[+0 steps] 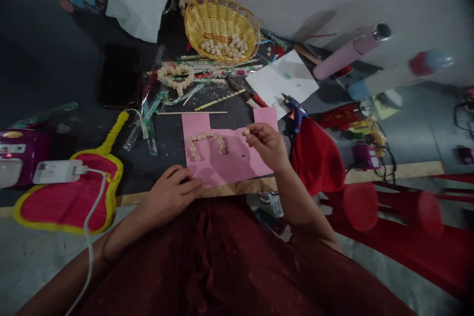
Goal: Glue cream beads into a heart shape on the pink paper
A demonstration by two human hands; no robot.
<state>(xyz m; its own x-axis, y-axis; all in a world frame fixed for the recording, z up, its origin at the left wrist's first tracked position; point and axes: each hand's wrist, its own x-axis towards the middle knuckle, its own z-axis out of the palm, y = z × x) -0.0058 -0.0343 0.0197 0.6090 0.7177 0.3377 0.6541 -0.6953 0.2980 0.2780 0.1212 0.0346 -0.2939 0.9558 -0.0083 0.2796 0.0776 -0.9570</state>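
A pink sheet of paper (233, 170) with a notch in its far edge lies at the table's front. Several small pale pieces form an arch (205, 136) on its left half. My right hand (266, 143) is over the sheet's right side, thumb and fingers pinching one small pale piece (247, 132). A tiny dark spot (243, 156) shows on the paper below it. My left hand (173, 190) rests at the sheet's near left corner, fingers stretched out and holding nothing. Farther back, a yellow wicker basket (222, 15) contains many similar pale pieces.
Pliers (248, 95), thin sticks (192, 113), plastic wrappers and a pale beaded shape (176, 76) lie beyond the paper. A blue glue gun (295, 111) and red cloth (316, 155) are at right. A phone (120, 75) and a yellow-edged pink fan shape (74, 197) are at left.
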